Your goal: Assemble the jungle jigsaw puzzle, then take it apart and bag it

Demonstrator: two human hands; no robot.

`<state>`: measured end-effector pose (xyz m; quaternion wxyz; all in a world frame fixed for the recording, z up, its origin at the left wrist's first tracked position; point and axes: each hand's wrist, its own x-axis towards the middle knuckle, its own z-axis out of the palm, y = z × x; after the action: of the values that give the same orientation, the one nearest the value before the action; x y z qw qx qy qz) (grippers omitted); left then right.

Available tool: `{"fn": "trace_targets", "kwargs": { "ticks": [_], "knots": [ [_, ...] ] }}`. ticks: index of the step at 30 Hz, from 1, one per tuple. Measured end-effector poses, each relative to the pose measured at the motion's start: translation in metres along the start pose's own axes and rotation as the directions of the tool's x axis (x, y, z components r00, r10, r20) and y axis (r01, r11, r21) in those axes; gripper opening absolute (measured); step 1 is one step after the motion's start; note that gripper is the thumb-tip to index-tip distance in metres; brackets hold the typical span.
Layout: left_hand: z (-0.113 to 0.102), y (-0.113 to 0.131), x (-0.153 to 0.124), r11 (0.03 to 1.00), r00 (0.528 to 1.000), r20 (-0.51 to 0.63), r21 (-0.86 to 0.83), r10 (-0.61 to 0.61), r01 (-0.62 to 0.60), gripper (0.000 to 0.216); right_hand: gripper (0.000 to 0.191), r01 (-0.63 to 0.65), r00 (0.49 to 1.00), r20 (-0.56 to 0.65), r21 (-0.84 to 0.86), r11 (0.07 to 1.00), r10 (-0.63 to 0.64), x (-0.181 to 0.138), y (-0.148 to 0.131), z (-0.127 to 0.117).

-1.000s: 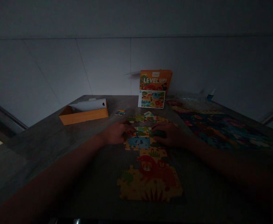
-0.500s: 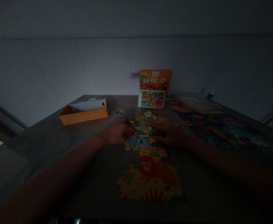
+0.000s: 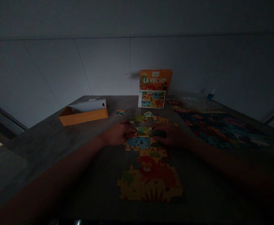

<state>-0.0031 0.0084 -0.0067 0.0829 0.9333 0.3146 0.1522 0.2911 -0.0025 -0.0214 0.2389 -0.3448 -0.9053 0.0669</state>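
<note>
In the dim head view, a partly joined jigsaw puzzle (image 3: 158, 179) lies on the grey table, with lions near me and a blue elephant (image 3: 140, 142) further up. At the elephant section's upper left edge, my left hand (image 3: 118, 132) has its fingers curled down on a puzzle piece (image 3: 133, 133); its fingertips are dark and partly hidden. On the opposite side my right hand (image 3: 171, 134) rests on the puzzle, thumb and fingers apart, a dark green patch showing between them. Several loose puzzle pieces (image 3: 139, 118) lie just beyond both hands.
An orange box tray (image 3: 85, 118) sits at the back left, near a small puzzle piece (image 3: 120, 112). The orange box lid (image 3: 157, 75) stands upright at the back, a picture card (image 3: 152, 99) leaning on it. At right are a dark colourful puzzle (image 3: 223, 128) and clear plastic (image 3: 190, 99).
The view has shifted very slightly. Both hands stay in the same places on the puzzle, and no piece has visibly moved.
</note>
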Motion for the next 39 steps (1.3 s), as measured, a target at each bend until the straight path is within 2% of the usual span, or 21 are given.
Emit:
{"fn": "trace_targets", "kwargs": {
  "ticks": [20,28,30,32,35,37,39],
  "knots": [
    [-0.006,0.005,0.0,1.0,0.999,0.031,0.018,0.017,-0.018,0.021,0.02,-0.012,1.0,0.001,0.041,0.999,0.012,0.001,-0.004,0.0],
    [-0.007,0.004,0.0,0.999,0.999,0.049,0.03,0.024,-0.026,0.021,0.025,0.012,1.0,0.015,-0.008,1.0,-0.012,0.0,-0.005,0.004],
    [-0.007,0.004,0.0,1.0,1.0,0.03,0.03,-0.001,0.0,0.025,0.029,0.024,1.0,-0.018,-0.044,0.999,-0.024,0.0,-0.009,0.003],
    [-0.008,0.004,0.0,0.997,0.997,-0.011,0.02,-0.076,0.077,0.035,0.034,-0.013,0.995,-0.104,-0.098,0.995,0.003,0.001,-0.014,0.001],
    [-0.01,0.005,0.0,0.972,0.971,-0.059,0.004,-0.232,0.233,0.044,0.037,-0.173,0.962,-0.24,-0.183,0.968,0.127,0.003,-0.021,-0.003],
    [-0.011,0.005,0.001,0.955,0.954,-0.048,0.012,-0.296,0.297,0.045,0.04,-0.271,0.943,-0.258,-0.234,0.934,0.209,0.003,-0.023,-0.004],
    [-0.012,0.006,0.002,0.948,0.948,-0.028,0.029,-0.316,0.317,0.045,0.042,-0.313,0.938,-0.242,-0.276,0.909,0.249,0.003,-0.023,-0.004]
  ]
}}
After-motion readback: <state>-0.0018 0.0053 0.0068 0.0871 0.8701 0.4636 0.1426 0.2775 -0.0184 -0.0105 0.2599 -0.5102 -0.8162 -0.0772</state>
